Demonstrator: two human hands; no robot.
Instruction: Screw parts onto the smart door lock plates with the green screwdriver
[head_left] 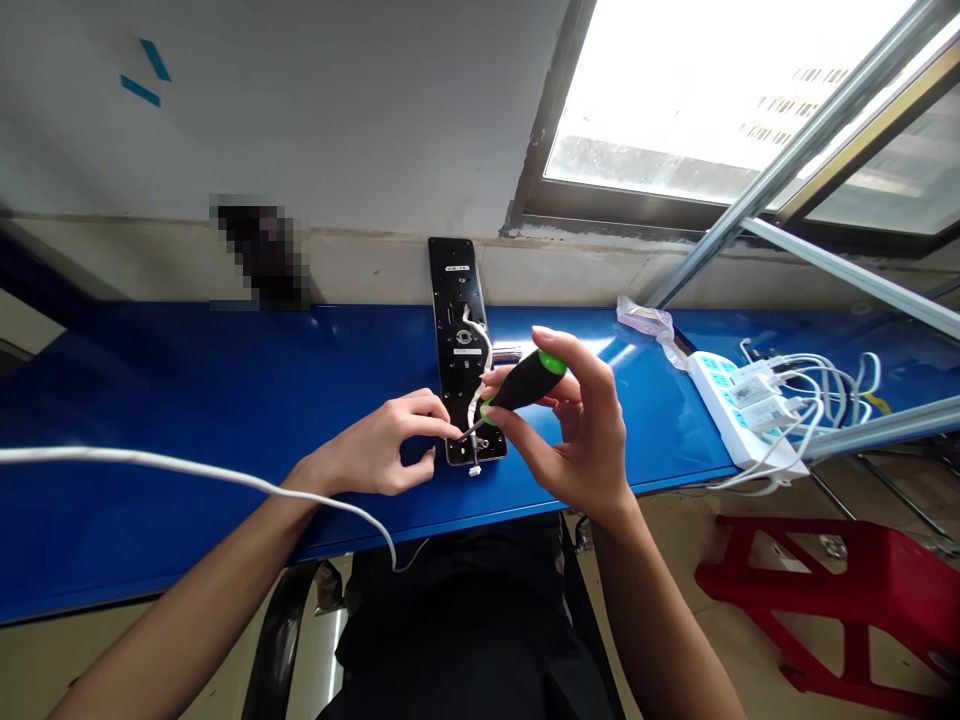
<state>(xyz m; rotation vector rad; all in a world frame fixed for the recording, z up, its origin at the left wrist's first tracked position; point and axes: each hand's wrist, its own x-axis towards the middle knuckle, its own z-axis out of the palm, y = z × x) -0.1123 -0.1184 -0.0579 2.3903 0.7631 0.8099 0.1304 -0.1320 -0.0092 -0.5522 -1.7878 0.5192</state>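
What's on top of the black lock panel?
A white ribbon cable runs down the black lock panel, and the right hand holds a black-and-green screwdriver at its lower end. The left hand covers part of that end, hiding what lies there.

screwdriver (525, 383) in R hand (581, 425)

Rounded plastic screwdriver handle (523, 386): black, green ends
Long flat lock plate (450, 300): glossy black, white markings
Long bench top (187, 385): deep blue
Oblong power strip (720, 400): white, teal switches
Plastic stool (847, 590): red
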